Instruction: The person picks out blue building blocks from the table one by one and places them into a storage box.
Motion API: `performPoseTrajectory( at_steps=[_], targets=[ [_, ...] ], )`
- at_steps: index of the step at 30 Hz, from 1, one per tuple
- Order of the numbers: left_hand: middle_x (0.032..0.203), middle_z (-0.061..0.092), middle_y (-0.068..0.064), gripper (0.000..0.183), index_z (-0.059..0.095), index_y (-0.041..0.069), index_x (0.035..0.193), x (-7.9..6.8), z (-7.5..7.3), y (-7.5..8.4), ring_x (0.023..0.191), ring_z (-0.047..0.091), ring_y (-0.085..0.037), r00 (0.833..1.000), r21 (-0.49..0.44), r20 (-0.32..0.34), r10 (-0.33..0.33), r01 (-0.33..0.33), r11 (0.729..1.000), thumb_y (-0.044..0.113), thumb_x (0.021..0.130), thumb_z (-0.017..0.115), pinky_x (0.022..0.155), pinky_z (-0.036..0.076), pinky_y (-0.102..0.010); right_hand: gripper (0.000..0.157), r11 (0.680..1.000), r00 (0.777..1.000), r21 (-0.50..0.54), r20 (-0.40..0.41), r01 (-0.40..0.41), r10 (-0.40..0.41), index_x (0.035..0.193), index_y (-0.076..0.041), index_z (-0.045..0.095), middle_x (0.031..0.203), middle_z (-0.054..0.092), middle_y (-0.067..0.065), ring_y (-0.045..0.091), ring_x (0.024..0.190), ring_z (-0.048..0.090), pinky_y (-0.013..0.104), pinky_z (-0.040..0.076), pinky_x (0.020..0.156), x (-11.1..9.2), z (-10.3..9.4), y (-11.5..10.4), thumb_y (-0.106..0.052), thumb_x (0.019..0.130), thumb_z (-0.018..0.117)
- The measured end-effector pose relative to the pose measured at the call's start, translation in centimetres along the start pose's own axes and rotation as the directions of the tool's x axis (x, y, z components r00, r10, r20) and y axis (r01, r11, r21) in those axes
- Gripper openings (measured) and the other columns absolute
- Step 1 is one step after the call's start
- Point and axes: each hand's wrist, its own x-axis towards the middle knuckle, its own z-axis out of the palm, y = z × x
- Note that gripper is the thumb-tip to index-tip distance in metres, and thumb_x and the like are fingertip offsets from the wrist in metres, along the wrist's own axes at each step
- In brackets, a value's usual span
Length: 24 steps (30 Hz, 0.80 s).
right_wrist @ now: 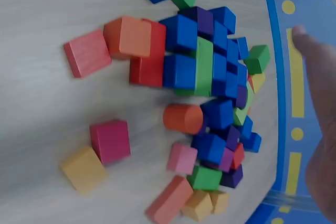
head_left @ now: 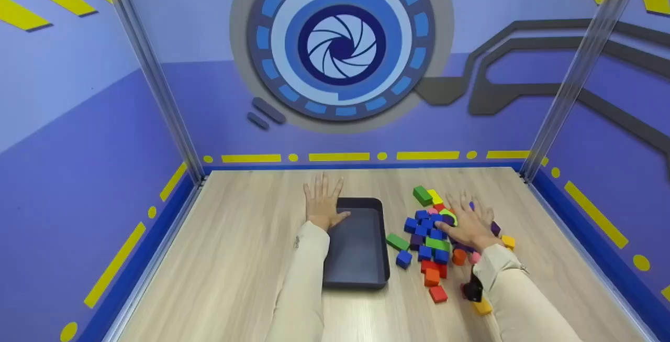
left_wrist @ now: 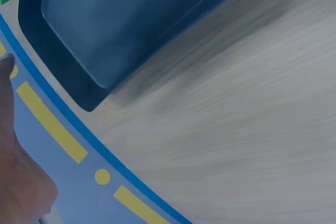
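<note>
The left hand is hovering at the far left corner of the dark tray, its fingers spreading and gripping nothing; contact with the rim is not showing clearly. The right hand is hanging over the loose blocks, its fingers also spreading and gripping nothing. The hands are standing well apart. The tray is lying flat on the bench, and the blocks are lying to its right, a green block sitting nearest its wall. An orange cylinder is resting among them. In this inspector's judgement, the tray is lying beside the pile to keep both within easy reach.
</note>
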Motion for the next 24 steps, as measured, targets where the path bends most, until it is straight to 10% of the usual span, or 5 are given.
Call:
performPoseTrajectory(
  at_steps=[9,15,19,24],
  targets=[
    [0.168,0.024,-0.016,0.102,0.025,0.022,0.162,-2.9,5.9,-0.9,0.157,0.023,-0.032,0.995,0.003,0.027,-0.092,0.092,0.996,0.049,0.081,0.082,0.123,0.023,-0.059,0.071,0.996,0.998,0.084,0.058,0.027,-0.032,0.158,0.003,0.027,0.162,0.026,0.033,0.058,0.148,0.022,0.074,0.014,0.117,2.0,5.7,-1.3,-0.015,0.099,0.062],
    [0.163,0.031,-0.024,0.085,0.03,0.0,0.156,-4.8,10.1,0.1,0.151,0.031,-0.041,0.988,-0.343,-0.017,-0.154,0.139,0.929,0.015,0.085,0.074,0.116,0.028,-0.065,0.063,0.991,0.997,0.115,0.021,0.075,-0.077,0.154,0.007,0.035,0.159,0.033,0.034,0.055,0.146,0.03,0.071,0.023,0.116,3.0,9.6,-1.7,-0.01,0.099,0.06],
    [0.16,0.031,-0.029,0.086,0.03,-0.007,0.154,-3.9,11.0,1.4,0.147,0.031,-0.046,0.989,-0.523,-0.057,-0.14,0.09,0.848,0.004,0.081,0.075,0.111,0.028,-0.069,0.055,0.992,0.996,0.093,-0.043,0.084,-0.08,0.151,-0.001,0.046,0.156,0.041,0.03,0.053,0.141,0.038,0.074,0.028,0.11,3.3,10.9,-1.3,-0.008,0.098,0.061],
    [0.155,0.038,-0.027,0.086,0.035,-0.006,0.151,-2.4,10.8,2.0,0.143,0.035,-0.044,0.979,-0.502,-0.09,-0.185,0.116,0.857,0.006,0.079,0.08,0.109,0.031,-0.066,0.045,0.994,0.983,-0.005,-0.147,0.106,-0.106,0.136,0.002,0.062,0.141,0.059,0.027,0.049,0.129,0.049,0.068,0.038,0.1,5.2,11.2,-1.4,-0.008,0.093,0.07]
  ],
)
